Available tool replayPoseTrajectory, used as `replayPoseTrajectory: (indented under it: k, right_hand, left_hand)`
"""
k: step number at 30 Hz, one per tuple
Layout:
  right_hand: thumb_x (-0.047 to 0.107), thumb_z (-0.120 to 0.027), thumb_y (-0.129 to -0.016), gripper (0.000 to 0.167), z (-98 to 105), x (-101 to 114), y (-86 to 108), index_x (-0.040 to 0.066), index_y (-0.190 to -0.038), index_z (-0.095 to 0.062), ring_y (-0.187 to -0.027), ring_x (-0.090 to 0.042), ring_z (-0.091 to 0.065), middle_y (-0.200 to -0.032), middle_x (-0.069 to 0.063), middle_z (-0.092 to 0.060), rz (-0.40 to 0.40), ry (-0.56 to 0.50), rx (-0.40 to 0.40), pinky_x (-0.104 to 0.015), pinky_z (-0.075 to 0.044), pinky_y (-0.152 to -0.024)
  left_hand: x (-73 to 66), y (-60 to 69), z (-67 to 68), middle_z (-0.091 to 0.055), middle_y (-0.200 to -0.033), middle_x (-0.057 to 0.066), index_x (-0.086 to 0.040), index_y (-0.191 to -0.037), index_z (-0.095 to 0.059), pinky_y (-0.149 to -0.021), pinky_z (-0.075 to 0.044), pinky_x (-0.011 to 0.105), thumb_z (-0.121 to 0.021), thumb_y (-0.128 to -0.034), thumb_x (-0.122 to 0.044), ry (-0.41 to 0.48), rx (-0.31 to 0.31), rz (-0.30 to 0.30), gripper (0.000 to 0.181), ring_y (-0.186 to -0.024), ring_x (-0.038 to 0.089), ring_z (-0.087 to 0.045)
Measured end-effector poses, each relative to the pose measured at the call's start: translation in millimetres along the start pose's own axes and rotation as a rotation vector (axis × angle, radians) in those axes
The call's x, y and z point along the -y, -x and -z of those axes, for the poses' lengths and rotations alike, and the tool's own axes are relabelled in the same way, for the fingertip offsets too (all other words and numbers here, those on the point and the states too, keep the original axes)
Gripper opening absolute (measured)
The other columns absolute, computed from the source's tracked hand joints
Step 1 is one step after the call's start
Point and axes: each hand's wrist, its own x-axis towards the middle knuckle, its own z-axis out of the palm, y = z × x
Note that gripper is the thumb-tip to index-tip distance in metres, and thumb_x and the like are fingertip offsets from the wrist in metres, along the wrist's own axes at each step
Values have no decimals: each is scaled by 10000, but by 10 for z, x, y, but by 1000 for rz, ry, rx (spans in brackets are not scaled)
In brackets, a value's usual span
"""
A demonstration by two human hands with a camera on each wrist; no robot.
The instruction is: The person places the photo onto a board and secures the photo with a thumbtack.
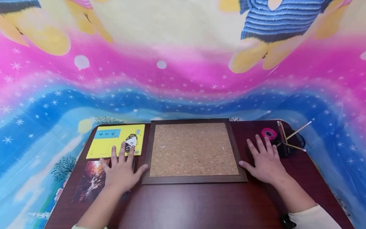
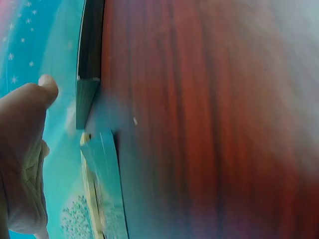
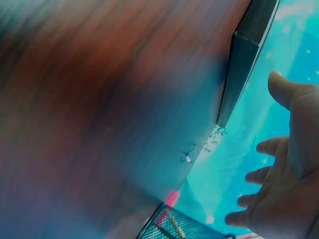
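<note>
1. Corkboard (image 1: 194,149) lies in its wooden frame at mid-desk (image 1: 183,206), by the far edge; I'd judge it's centred so both hands reach it equally.
2. Left hand (image 1: 120,175), on my feed: fingers spread, pinching nothing, thumb beside the frame. Touching? I can't tell.
3. Right hand (image 1: 267,165) mirrors it: fingers spread, holding nothing, thumb near the frame's right side.
4. Yellow book (image 1: 100,146) at the far left corner, dark picture (image 1: 92,184) along the left edge, probably set aside to give the board the middle.
5. Toward the far right corner, pink roll (image 1: 265,133) beside the mesh holder (image 3: 194,226), which keeps the pencils (image 1: 298,130) gathered.
</note>
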Motion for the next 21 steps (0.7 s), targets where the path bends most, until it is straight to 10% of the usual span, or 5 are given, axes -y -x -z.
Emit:
replayPoseTrajectory:
  k: [21]
  right_hand:
    - [525, -676, -971, 908, 25, -188, -49, -19, -1601, -313, -1334, -644, -306, -1556, -381, -296, -34, -53, 55, -746, -380, -1005]
  left_hand:
    - [400, 168, 84, -277, -1508, 380, -26, -1657, -80, -993, -380, 771, -561, -998, -613, 123, 52, 152, 1005, -1305, 662, -324]
